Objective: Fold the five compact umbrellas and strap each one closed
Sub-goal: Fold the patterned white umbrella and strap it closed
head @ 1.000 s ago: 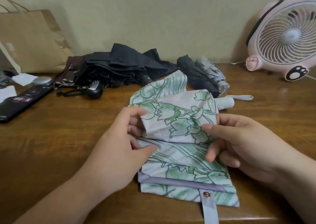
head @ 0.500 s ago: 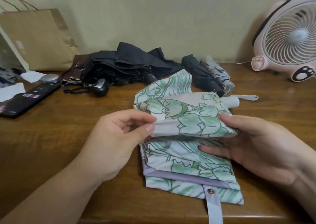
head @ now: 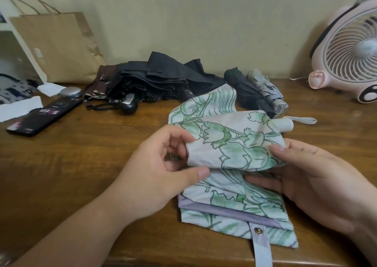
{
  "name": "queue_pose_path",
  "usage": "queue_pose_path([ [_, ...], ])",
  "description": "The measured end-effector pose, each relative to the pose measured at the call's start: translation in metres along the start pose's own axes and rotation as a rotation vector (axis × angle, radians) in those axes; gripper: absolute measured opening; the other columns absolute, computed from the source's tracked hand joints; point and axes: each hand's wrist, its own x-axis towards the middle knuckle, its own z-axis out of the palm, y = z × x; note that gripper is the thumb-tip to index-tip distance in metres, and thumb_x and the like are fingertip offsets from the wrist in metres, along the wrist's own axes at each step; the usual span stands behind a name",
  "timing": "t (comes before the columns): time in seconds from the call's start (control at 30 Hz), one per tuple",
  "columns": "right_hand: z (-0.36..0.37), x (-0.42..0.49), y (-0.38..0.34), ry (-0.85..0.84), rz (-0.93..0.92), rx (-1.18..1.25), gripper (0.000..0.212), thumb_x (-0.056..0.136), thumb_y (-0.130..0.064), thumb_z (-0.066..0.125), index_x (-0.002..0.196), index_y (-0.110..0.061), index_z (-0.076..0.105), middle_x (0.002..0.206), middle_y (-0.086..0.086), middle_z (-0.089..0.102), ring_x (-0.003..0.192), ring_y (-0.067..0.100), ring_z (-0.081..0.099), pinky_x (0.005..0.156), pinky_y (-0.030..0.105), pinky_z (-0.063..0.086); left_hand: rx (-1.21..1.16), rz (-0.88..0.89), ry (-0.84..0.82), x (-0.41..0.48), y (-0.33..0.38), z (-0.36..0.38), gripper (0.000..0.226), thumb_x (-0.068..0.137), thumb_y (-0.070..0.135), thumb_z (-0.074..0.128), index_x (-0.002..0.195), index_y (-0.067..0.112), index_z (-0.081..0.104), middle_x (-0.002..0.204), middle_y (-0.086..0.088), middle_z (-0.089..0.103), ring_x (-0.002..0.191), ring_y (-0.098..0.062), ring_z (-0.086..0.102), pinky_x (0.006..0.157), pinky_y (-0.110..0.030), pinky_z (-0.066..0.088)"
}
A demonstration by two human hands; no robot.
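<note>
Pinching a raised fold of the white, green-flowered fabric compact umbrella (head: 234,150) with left hand (head: 161,166) at one edge, right hand (head: 318,183) at the other; lying flat on brown wooden table (head: 77,164), front centre.

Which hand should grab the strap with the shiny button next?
Probably right. The right hand is nearer the strap of the flowery umbrella; the left hand is farther, pinching the fold.

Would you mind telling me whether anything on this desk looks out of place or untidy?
The black umbrella at the back lies sprawled with its canopy loose and rumpled, unlike the rolled dark umbrella to its right.
</note>
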Motion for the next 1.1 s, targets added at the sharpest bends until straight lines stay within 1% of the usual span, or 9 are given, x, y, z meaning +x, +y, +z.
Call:
queue_pose_path([
  [0.1, 0.003, -0.003, 0.001, -0.040, -0.026, -0.056, 0.036, 0.069, -0.026, 0.087, 0.098, -0.007, 0.077, 0.120, 0.029, 0.069, 0.108, 0.041, 0.070, 0.092, 0.050, 0.058, -0.111, -0.062, 0.033, 0.004, 0.007, 0.002, 0.054, 0.076, 0.045, 0.086, 0.125, 0.039, 0.062, 0.102, 0.000, 0.077, 0.097, -0.011, 0.072, 0.092, -0.039, 0.052],
  [0.17, 0.002, -0.005, 0.003, -0.044, -0.043, -0.091, 0.046, 0.059, -0.031, 0.097, 0.093, -0.007, 0.078, 0.114, 0.032, 0.070, 0.095, 0.039, 0.073, 0.087, 0.047, 0.060, -0.148, -0.151, 0.098, 0.005, 0.017, 0.004, 0.049, 0.081, 0.038, 0.078, 0.127, 0.039, 0.062, 0.089, 0.005, 0.078, 0.067, -0.002, 0.066, 0.071, -0.026, 0.049],
  [0.23, 0.001, -0.005, 0.004, -0.039, -0.048, -0.087, 0.048, 0.054, -0.032, 0.100, 0.088, -0.006, 0.078, 0.110, 0.034, 0.070, 0.091, 0.040, 0.074, 0.086, 0.046, 0.060, -0.262, -0.257, 0.107, 0.005, 0.024, 0.003, 0.059, 0.080, 0.029, 0.079, 0.135, 0.037, 0.059, 0.096, 0.004, 0.076, 0.056, -0.008, 0.057, 0.046, -0.022, 0.039],
  [0.33, 0.000, -0.005, 0.005, -0.048, -0.038, -0.072, 0.049, 0.051, -0.031, 0.101, 0.084, -0.004, 0.077, 0.111, 0.035, 0.069, 0.095, 0.042, 0.072, 0.087, 0.047, 0.060, -0.439, -0.404, 0.018, 0.001, 0.035, -0.001, 0.090, 0.067, 0.029, 0.082, 0.146, 0.050, 0.046, 0.136, -0.001, 0.062, 0.065, -0.030, 0.070, 0.035, -0.025, 0.041],
  [0.5, 0.001, -0.004, 0.006, -0.056, -0.027, -0.060, 0.055, 0.047, -0.030, 0.102, 0.085, 0.000, 0.077, 0.113, 0.033, 0.070, 0.098, 0.041, 0.073, 0.084, 0.042, 0.061, -0.602, -0.460, -0.044, 0.009, 0.038, 0.008, 0.076, 0.088, 0.012, 0.070, 0.151, 0.046, 0.042, 0.158, -0.012, 0.041, 0.079, -0.043, 0.075, 0.042, -0.031, 0.056],
  [0.6, 0.002, -0.004, 0.007, -0.064, -0.021, -0.040, 0.055, 0.046, -0.028, 0.102, 0.085, 0.002, 0.077, 0.112, 0.034, 0.070, 0.103, 0.042, 0.072, 0.082, 0.039, 0.061, -0.515, -0.439, 0.044, 0.013, 0.031, 0.016, 0.074, 0.091, -0.002, 0.068, 0.150, 0.036, 0.044, 0.135, -0.024, 0.058, 0.074, -0.040, 0.076, 0.048, -0.033, 0.060],
  [0.73, 0.001, -0.003, 0.007, -0.072, -0.010, -0.033, 0.048, 0.054, -0.025, 0.099, 0.089, 0.001, 0.078, 0.115, 0.031, 0.070, 0.108, 0.042, 0.071, 0.085, 0.039, 0.061, -0.453, -0.356, 0.172, 0.013, 0.022, 0.019, 0.072, 0.085, -0.003, 0.075, 0.143, 0.026, 0.045, 0.099, -0.021, 0.077, 0.075, -0.038, 0.076, 0.058, -0.037, 0.063],
  [1.0, 0.000, -0.006, 0.007, 0.019, -0.033, -0.028, 0.062, 0.045, -0.028, 0.102, 0.081, 0.011, 0.069, 0.116, 0.034, 0.069, 0.108, 0.046, 0.070, 0.084, 0.046, 0.061, -0.439, -0.323, 0.187, -0.005, 0.016, 0.013, 0.049, 0.089, -0.004, 0.070, 0.127, 0.022, 0.053, 0.098, -0.020, 0.076, 0.088, -0.036, 0.077, 0.085, -0.048, 0.061],
  [1.1, 0.003, -0.008, 0.011, 0.149, -0.052, -0.082, 0.068, 0.056, -0.029, 0.096, 0.068, 0.017, 0.048, 0.101, 0.038, 0.069, 0.101, 0.046, 0.072, 0.079, 0.047, 0.062, -0.253, -0.256, 0.200, -0.011, 0.013, 0.017, 0.042, 0.089, 0.006, 0.075, 0.121, 0.028, 0.057, 0.085, -0.017, 0.075, 0.082, -0.028, 0.077, 0.078, -0.045, 0.063],
])
